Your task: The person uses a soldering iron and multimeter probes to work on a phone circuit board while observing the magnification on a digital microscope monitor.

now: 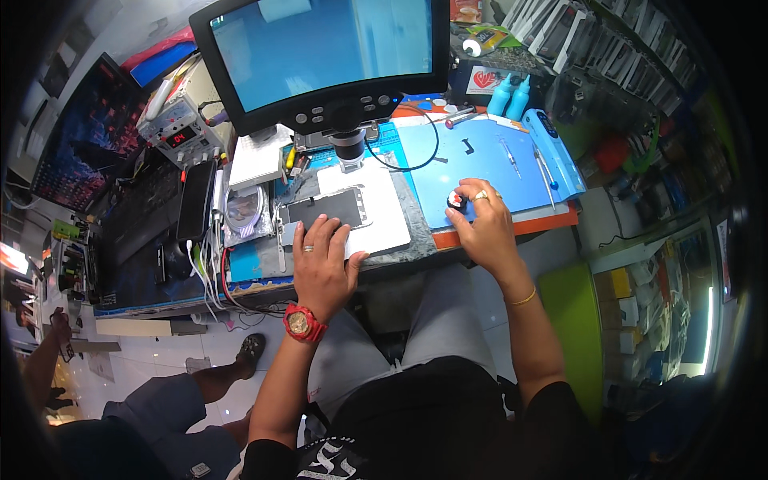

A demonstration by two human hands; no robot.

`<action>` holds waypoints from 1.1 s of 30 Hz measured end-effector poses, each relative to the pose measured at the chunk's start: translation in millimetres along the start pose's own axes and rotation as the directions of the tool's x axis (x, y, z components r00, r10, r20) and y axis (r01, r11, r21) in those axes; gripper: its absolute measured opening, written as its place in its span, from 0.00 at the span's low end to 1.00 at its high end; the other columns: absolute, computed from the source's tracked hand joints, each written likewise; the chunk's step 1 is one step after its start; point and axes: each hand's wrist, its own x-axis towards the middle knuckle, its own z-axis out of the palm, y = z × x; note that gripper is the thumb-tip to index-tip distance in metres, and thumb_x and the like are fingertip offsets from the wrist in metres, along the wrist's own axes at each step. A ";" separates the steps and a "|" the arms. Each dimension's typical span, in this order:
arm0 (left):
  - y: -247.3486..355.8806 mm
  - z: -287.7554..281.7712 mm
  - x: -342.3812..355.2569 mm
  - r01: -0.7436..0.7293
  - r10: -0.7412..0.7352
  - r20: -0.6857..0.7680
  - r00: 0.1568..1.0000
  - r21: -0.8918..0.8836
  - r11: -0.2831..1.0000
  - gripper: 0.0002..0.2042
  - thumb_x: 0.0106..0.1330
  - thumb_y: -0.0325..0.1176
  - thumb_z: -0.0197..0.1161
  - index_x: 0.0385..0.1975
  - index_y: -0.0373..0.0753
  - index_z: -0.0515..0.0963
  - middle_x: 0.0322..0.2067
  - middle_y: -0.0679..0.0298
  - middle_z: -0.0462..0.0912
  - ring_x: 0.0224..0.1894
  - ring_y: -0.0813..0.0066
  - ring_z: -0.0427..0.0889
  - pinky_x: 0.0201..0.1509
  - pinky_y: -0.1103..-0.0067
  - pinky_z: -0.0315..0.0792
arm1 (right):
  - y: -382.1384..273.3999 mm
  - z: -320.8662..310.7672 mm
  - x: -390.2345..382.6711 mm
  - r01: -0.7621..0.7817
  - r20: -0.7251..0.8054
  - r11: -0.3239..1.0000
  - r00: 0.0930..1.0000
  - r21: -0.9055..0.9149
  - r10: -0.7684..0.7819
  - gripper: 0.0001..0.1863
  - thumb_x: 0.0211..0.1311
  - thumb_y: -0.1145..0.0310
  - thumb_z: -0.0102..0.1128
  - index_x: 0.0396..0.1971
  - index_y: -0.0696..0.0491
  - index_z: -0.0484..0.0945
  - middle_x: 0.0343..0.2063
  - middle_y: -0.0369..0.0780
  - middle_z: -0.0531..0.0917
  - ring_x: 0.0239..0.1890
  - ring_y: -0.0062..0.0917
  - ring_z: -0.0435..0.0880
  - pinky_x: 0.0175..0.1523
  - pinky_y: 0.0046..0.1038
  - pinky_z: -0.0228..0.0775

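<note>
My left hand, with a ring and a red watch at the wrist, lies with its fingers stretched over the near edge of a dark phone screen panel. The panel rests on a white pad beneath the microscope lens. To the right, my right hand pinches a small round black container with a red and white top, between thumb and fingers. That container is at the near part of a blue mat; whether it touches the mat I cannot tell.
A large monitor stands behind the lens. Tweezers, a syringe and two blue bottles are on the right. Cables and a power supply crowd the left. Another person's leg shows at lower left.
</note>
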 end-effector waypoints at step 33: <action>-3.1 8.0 -5.9 -0.020 0.023 -0.109 0.994 0.031 0.999 0.20 0.70 0.45 0.72 0.55 0.40 0.84 0.56 0.58 0.85 0.66 0.54 0.81 0.75 0.52 0.70 | -59.3 31.9 36.3 -0.028 -0.132 0.527 0.956 0.849 0.263 0.33 0.78 0.80 0.58 0.77 0.60 0.56 0.41 0.38 0.79 0.41 0.19 0.83 0.48 0.24 0.83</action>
